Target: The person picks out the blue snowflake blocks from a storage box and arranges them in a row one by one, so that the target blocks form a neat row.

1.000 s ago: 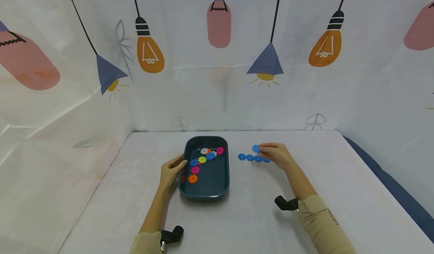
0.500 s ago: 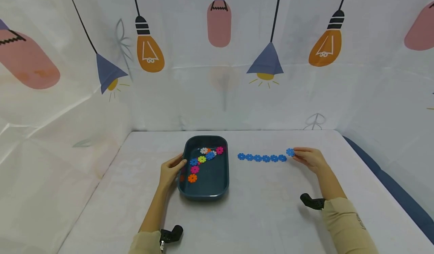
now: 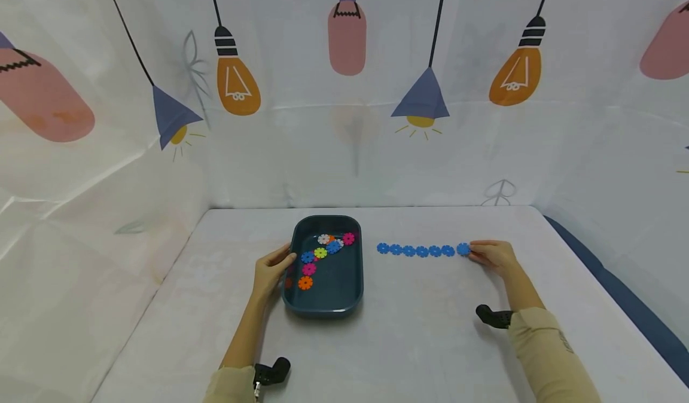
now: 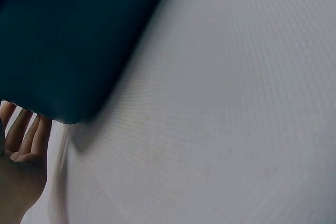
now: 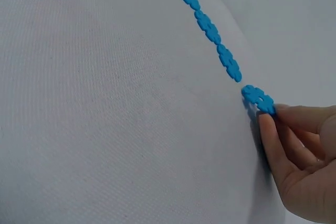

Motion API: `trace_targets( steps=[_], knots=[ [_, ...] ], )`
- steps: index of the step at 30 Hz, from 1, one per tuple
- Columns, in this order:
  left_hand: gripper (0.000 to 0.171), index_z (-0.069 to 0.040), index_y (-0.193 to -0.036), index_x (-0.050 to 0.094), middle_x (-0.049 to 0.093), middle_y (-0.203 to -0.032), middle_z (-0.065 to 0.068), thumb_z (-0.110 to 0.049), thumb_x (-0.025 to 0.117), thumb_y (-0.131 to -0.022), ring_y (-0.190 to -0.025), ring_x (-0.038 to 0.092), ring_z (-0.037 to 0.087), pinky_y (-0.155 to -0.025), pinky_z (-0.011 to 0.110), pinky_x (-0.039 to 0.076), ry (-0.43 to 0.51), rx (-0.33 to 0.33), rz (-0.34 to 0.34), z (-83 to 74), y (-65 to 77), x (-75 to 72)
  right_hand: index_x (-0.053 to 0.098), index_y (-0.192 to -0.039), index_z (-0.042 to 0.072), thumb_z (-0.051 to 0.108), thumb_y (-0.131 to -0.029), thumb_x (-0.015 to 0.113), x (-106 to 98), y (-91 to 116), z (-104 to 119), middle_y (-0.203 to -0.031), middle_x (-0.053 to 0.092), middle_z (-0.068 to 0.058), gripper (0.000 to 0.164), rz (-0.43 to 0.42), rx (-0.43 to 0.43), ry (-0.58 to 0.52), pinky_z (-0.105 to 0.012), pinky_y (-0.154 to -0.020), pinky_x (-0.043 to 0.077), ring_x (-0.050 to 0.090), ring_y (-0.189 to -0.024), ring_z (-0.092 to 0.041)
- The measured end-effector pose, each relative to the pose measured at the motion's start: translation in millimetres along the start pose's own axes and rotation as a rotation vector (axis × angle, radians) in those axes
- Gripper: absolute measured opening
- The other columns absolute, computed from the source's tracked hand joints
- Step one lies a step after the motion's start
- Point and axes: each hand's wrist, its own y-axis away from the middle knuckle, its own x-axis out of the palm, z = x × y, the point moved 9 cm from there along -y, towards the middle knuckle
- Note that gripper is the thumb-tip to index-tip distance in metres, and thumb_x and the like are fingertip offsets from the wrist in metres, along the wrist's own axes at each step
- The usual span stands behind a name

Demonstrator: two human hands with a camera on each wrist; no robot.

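My left hand point(image 3: 273, 270) grips the left side of a dark teal tray point(image 3: 344, 295), thumb over the rim and fingers beneath; the left wrist view shows those fingers against the tray point(image 4: 68, 51). Inside lie several snowflake discs, among them an orange disc point(image 3: 305, 283), a yellow one point(image 3: 320, 253) and a pink one point(image 3: 348, 238). Right of the tray, a row of blue snowflake discs point(image 3: 422, 251) lies on the table. At its right end my right hand point(image 3: 494, 253) pinches another blue snowflake disc point(image 5: 258, 99) between thumb and fingers, a small gap from the last one.
The white table point(image 3: 409, 343) runs back to a cloth wall point(image 3: 301, 152) printed with lamps. Black wrist mounts show at the left point(image 3: 273, 371) and right forearms.
My right hand has gone rightward past the row with the blue snowflake disc, then lowered it level with the row's right end. My left hand keeps holding the tray in place.
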Motion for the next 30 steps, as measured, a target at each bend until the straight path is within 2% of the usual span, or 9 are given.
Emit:
trace_targets(
  steps=[6,8,12,14,22,26,30],
  knots=[
    [0.047,-0.005,-0.126,0.061,0.06,-0.125,0.015,-0.022,0.073,-0.083,-0.097,0.063,0.01,-0.079,0.022,0.053,-0.003,0.008,0.002,-0.1,-0.9,0.7,0.068,-0.088,0.003,-0.004,-0.088,0.059,0.3,-1.0,2.8,-0.07,0.067,0.005,0.011,-0.038,-0.034,0.055,-0.023,-0.066,0.056,0.067,-0.066,-0.009],
    [0.048,-0.005,-0.126,0.061,0.06,-0.125,0.015,-0.022,0.073,-0.083,-0.097,0.063,0.01,-0.079,0.022,0.053,-0.001,0.009,0.003,0.0,-0.9,0.9,0.067,-0.095,-0.003,-0.004,-0.088,0.059,1.1,-1.2,3.4,-0.07,0.067,0.005,0.011,-0.04,-0.044,0.081,-0.022,-0.066,0.056,0.067,-0.065,-0.008],
    [0.048,-0.004,-0.126,0.061,0.06,-0.125,0.016,-0.021,0.073,-0.083,-0.094,0.063,0.006,-0.078,0.02,0.053,0.003,0.013,0.003,0.1,-0.4,0.8,0.053,-0.117,-0.019,-0.003,-0.089,0.058,3.1,-3.0,4.5,-0.073,0.067,0.006,0.033,-0.026,-0.078,0.172,-0.021,-0.066,0.055,0.067,-0.066,-0.006],
    [0.047,-0.004,-0.126,0.06,0.059,-0.125,0.016,-0.021,0.073,-0.083,-0.093,0.063,0.004,-0.077,0.019,0.052,-0.003,0.018,0.003,-0.1,0.0,0.5,0.044,-0.124,-0.023,-0.002,-0.09,0.057,3.5,-4.1,4.5,-0.075,0.066,0.007,0.042,-0.023,-0.092,0.222,-0.021,-0.066,0.055,0.066,-0.066,-0.005],
    [0.046,-0.006,-0.125,0.061,0.06,-0.125,0.015,-0.022,0.073,-0.083,-0.089,0.062,-0.001,-0.074,0.018,0.052,-0.03,0.032,-0.003,-1.1,1.0,-0.4,0.045,-0.124,-0.023,0.0,-0.09,0.058,3.7,-3.7,4.9,-0.08,0.068,0.001,0.042,-0.032,-0.089,0.311,-0.023,-0.067,0.056,0.066,-0.066,-0.005],
    [0.048,-0.006,-0.126,0.061,0.06,-0.125,0.015,-0.023,0.073,-0.083,-0.089,0.063,-0.001,-0.074,0.018,0.052,-0.03,0.026,0.0,-0.3,0.7,-0.2,0.048,-0.121,-0.023,0.0,-0.09,0.059,3.9,-2.2,10.0,-0.085,0.069,-0.005,0.041,-0.025,-0.127,0.36,-0.023,-0.067,0.056,0.066,-0.067,-0.005],
    [0.048,-0.006,-0.126,0.061,0.06,-0.125,0.015,-0.024,0.074,-0.082,-0.09,0.063,-0.001,-0.076,0.019,0.052,-0.021,0.026,0.003,-1.0,0.7,-0.1,0.057,-0.111,-0.021,0.003,-0.086,0.064,2.1,-0.8,16.8,-0.079,0.069,-0.007,0.036,-0.021,-0.175,0.425,-0.023,-0.063,0.056,0.065,-0.066,-0.006]
  ],
)
